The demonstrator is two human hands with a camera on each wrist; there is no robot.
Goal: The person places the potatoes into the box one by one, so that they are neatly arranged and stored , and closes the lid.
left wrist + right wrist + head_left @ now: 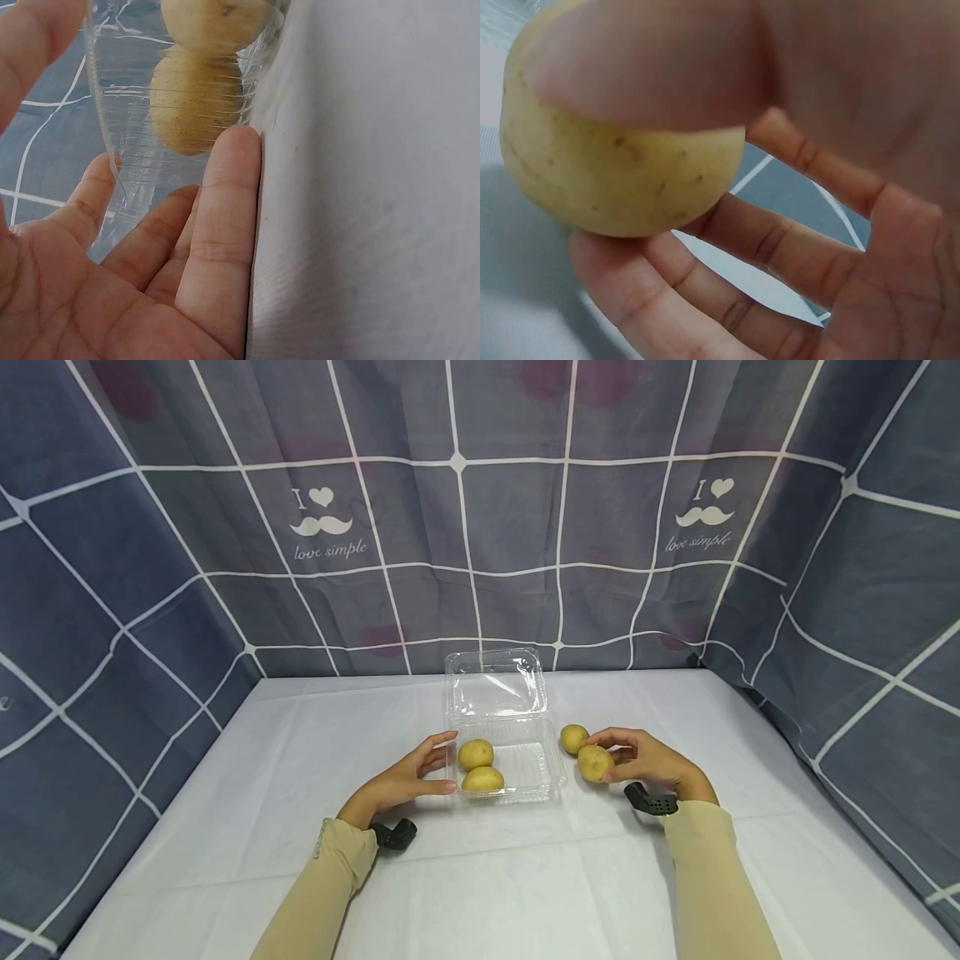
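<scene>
A clear plastic clamshell container [528,768] stands on the table with its lid [497,689] raised at the back. Two yellow potatoes lie one behind the other in its left half, the rear potato [476,754] and the front potato [483,779]. My left hand [408,774], thumb and fingers spread, is at the container's left side; its fingertips come right up to the ribbed wall [135,142]. To the right of the container, my right hand [648,758] holds a potato [630,176] between thumb and fingers. Just behind it is another potato [573,738].
A white cloth [480,877] covers the table. Dark grey checked curtains [510,518] rise along the back and both sides. Each wrist wears a black camera mount, the left mount [394,834] and the right mount [651,799].
</scene>
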